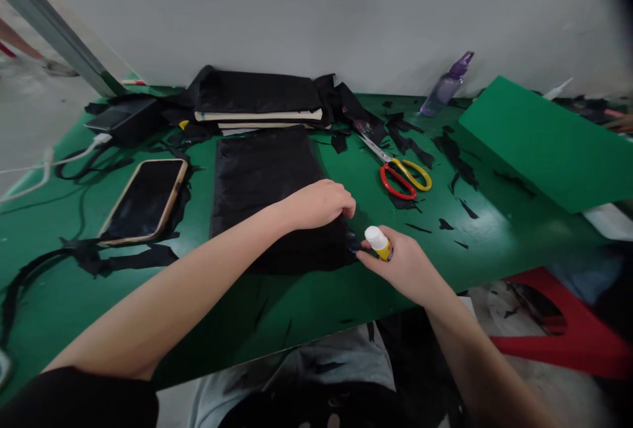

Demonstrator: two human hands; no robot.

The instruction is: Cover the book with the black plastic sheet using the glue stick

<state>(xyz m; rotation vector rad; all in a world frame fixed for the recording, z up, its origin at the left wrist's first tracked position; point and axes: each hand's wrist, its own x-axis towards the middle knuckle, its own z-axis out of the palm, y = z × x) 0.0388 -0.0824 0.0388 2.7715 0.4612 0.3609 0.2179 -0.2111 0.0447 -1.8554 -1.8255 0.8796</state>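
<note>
A flat rectangular panel wrapped in black sheeting point(267, 167) lies on the green table. My left hand point(321, 205) is over its right part, fingers curled together and pointing right; whatever may be between them is hidden. At the panel's lower right corner is my right hand point(403, 263), closed around a glue stick point(380, 243) with a white cap and yellow body. Its thumb and fingertip reach to the black edge there. Beyond both hands lie scissors point(398, 174), with one red and one yellow handle, blades pointing away.
A phone point(143, 200) and a black box with a white cable point(126, 118) are at left. Black-wrapped stacked items point(260, 93) stand at the back. Black scraps point(455, 157) litter the table near a purple bottle point(448, 85) and green board point(548, 144). A red stool point(568, 329) stands below.
</note>
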